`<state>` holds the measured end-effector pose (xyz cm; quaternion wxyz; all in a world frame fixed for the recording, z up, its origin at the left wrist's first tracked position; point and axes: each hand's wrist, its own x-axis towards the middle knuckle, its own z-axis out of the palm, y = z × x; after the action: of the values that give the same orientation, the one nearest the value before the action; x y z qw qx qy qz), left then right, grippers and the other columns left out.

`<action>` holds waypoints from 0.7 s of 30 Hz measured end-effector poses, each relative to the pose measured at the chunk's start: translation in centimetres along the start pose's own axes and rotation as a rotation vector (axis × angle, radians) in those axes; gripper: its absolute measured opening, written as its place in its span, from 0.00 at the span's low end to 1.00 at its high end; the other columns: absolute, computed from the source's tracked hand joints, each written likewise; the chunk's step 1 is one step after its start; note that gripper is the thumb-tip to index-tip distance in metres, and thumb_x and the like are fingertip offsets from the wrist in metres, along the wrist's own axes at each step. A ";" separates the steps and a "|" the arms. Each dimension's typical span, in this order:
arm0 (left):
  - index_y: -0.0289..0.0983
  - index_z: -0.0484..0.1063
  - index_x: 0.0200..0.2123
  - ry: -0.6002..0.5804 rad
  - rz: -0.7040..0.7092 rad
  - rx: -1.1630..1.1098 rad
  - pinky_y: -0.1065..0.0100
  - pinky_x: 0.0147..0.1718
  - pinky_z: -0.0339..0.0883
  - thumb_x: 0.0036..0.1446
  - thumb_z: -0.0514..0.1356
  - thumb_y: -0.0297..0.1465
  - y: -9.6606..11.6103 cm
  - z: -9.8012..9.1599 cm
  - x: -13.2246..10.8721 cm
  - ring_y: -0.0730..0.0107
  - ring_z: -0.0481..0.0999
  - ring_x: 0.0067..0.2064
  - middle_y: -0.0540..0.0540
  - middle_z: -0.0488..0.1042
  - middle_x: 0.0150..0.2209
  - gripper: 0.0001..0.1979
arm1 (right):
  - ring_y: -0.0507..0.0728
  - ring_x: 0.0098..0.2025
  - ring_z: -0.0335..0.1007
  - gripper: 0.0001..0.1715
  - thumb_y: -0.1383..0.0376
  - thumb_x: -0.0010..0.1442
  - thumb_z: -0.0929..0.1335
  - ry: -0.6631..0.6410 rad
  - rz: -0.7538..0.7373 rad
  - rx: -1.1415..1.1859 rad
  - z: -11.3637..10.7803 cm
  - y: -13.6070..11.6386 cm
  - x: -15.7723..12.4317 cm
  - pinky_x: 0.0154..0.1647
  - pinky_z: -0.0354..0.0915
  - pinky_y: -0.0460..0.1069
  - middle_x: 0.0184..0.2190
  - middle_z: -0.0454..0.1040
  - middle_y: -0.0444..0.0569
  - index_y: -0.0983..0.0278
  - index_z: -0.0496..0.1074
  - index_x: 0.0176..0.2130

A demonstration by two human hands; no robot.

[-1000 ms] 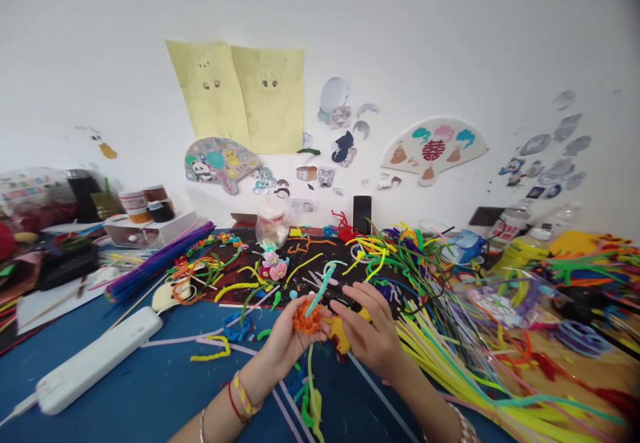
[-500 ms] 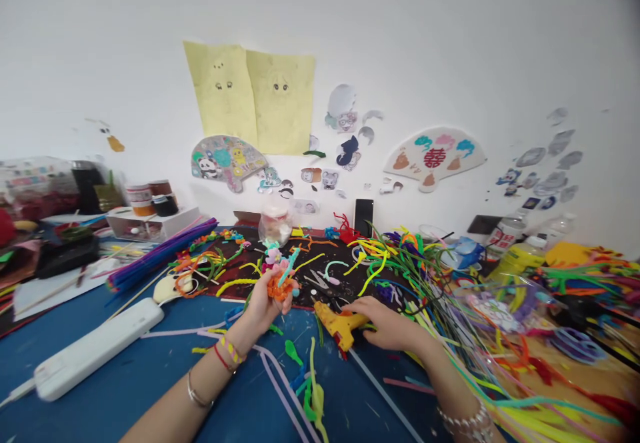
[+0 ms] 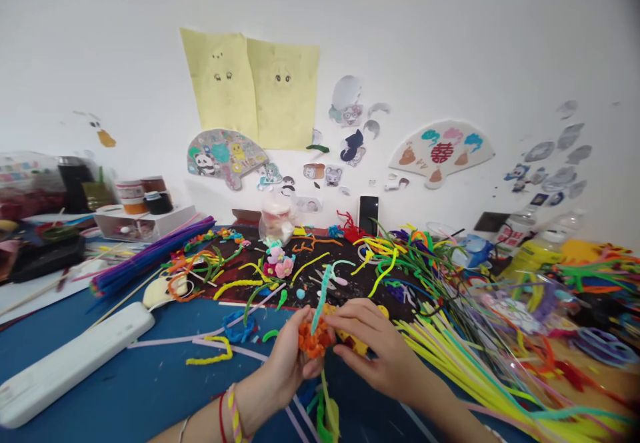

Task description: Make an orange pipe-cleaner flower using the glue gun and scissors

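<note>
My left hand (image 3: 287,363) is closed around an orange pipe-cleaner ball (image 3: 311,341) with a teal pipe-cleaner stem (image 3: 321,298) sticking up from it. My right hand (image 3: 376,348) is beside it on the right, fingers curled, the fingertips touching the orange ball. A yellow glue gun (image 3: 357,344) lies on the blue mat just behind my right hand, mostly hidden by it. A green and yellow pipe-cleaner piece (image 3: 327,416) lies below my hands.
A white power strip (image 3: 70,363) lies at the left. Purple pipe cleaners (image 3: 150,256) lie bundled behind it, and a large pile of yellow and green pipe cleaners (image 3: 465,363) fills the right. Scissors (image 3: 320,281), a pink flower (image 3: 280,266) and loose pieces cover the black mat.
My right hand has left the glue gun and come back to the orange ball. My left hand has lowered the ball toward the middle, close to my body.
</note>
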<state>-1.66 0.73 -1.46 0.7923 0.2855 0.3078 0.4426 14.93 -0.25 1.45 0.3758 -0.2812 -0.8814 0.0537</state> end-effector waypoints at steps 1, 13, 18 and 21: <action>0.34 0.66 0.28 0.024 -0.005 -0.008 0.78 0.09 0.42 0.58 0.46 0.36 0.0 0.1 -0.1 0.84 0.55 0.07 0.51 0.69 0.18 0.15 | 0.57 0.47 0.64 0.19 0.67 0.58 0.65 0.010 -0.015 -0.014 0.3 -0.1 0.0 0.49 0.63 0.54 0.42 0.71 0.51 0.61 0.66 0.50; 0.36 0.65 0.28 0.184 -0.011 0.012 0.77 0.12 0.41 0.56 0.50 0.34 0.0 1.0 -0.7 0.83 0.52 0.09 0.57 0.61 0.12 0.10 | 0.55 0.45 0.67 0.19 0.74 0.58 0.63 0.059 -0.130 -0.104 1.0 -0.5 -0.4 0.47 0.66 0.53 0.41 0.74 0.50 0.63 0.67 0.49; 0.34 0.67 0.25 0.132 0.000 -0.029 0.77 0.12 0.44 0.56 0.50 0.35 0.2 1.0 -1.0 0.83 0.55 0.11 0.54 0.63 0.14 0.13 | 0.55 0.43 0.69 0.21 0.75 0.56 0.63 0.083 -0.193 -0.125 1.1 -0.8 -0.5 0.47 0.68 0.53 0.40 0.75 0.51 0.65 0.66 0.50; 0.32 0.68 0.24 0.093 -0.001 -0.049 0.78 0.13 0.47 0.56 0.50 0.36 0.3 0.9 -1.0 0.84 0.57 0.12 0.51 0.67 0.18 0.15 | 0.55 0.43 0.70 0.22 0.75 0.54 0.64 0.084 -0.256 -0.169 1.0 -1.0 -0.6 0.47 0.69 0.51 0.40 0.76 0.51 0.68 0.67 0.49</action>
<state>-1.61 -0.18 -0.42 0.7841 0.2450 0.3338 0.4623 14.11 -1.26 0.65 0.3911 -0.1991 -0.8949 -0.0807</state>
